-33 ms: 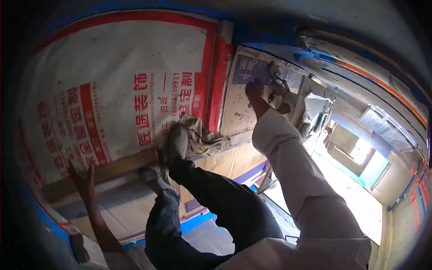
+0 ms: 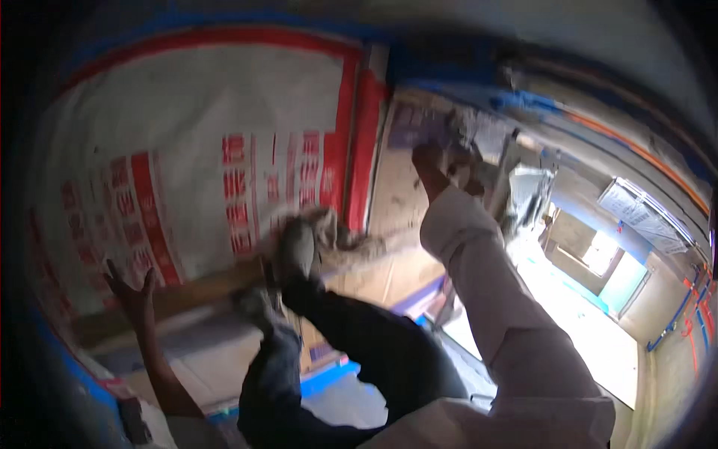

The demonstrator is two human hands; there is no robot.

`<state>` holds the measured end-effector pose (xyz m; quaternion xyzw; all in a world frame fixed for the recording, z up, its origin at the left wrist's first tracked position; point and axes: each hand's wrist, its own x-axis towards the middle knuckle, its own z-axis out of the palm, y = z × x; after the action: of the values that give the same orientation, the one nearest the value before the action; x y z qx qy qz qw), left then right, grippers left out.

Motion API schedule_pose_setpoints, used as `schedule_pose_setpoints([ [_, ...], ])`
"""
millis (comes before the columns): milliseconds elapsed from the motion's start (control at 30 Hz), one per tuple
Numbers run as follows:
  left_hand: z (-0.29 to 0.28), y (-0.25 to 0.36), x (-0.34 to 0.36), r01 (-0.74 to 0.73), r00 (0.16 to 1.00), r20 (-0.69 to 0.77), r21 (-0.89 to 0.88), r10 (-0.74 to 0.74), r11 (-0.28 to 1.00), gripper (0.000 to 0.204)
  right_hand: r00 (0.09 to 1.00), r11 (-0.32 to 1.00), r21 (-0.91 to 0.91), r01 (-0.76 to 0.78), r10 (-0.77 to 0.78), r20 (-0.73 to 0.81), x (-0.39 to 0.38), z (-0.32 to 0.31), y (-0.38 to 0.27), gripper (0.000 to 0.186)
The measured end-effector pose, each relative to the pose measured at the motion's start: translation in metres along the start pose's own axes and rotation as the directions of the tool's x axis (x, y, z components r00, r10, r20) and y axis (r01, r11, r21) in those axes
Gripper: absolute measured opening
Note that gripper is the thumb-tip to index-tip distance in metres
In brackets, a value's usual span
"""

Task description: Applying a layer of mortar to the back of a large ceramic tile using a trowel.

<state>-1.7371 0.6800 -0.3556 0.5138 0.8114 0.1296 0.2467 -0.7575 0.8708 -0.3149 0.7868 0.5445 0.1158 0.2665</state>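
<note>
My left hand (image 2: 133,290) is open, thumb and fingers spread, in front of the lower part of a white sheet (image 2: 187,97) with red print and a red border. Whether it touches the sheet I cannot tell. At the end of a pale sleeve, my right hand (image 2: 431,163) is over brown cardboard (image 2: 389,179), beside several dark tools (image 2: 465,142). Motion smears its fingers, so any hold is unclear. A crumpled brown cloth (image 2: 327,228) lies beside one of my grey shoes (image 2: 298,247).
My dark-trousered legs (image 2: 359,322) stretch across the middle, feet on a cardboard-covered ledge (image 2: 374,273). A grey-smeared, bucket-like thing (image 2: 527,191) stands right of the tools. A bright white panel (image 2: 583,322) is farther right. Blue and orange pipes (image 2: 688,314) run along the right wall.
The view has shifted and blurred, so the sheet, cloth and tools appear slightly lower. Both hands keep about the same places among the things around them.
</note>
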Motion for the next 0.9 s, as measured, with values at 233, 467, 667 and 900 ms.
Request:
schedule_pose_setpoints([
  [233, 0.04, -0.004, 0.04, 0.009, 0.996, 0.076, 0.473, -0.05, 0.881, 0.136, 0.953, 0.962, 0.012, -0.272, 0.267, 0.142, 0.002, 0.116, -0.015, 0.042],
  [467, -0.017, 0.089, 0.075, 0.069, 0.971, 0.121, 0.681, -0.205, 0.729, 0.134, 0.912, 0.919, 0.134, -0.37, 0.332, 0.24, 0.007, -0.006, -0.089, 0.046],
  [667, 0.029, 0.145, 0.086, 0.175, 0.821, 0.355, 0.59, -0.448, 0.788, 0.135, 0.992, 0.978, -0.197, -0.074, 0.093, 0.089, 0.086, -0.015, 0.045, 0.035],
  [900, 0.001, 0.0, 0.069, 0.074, 0.986, 0.09, 0.526, -0.142, 0.847, 0.143, 0.97, 0.985, -0.041, 0.17, -0.16, 0.181, 0.037, -0.061, -0.043, 0.049],
])
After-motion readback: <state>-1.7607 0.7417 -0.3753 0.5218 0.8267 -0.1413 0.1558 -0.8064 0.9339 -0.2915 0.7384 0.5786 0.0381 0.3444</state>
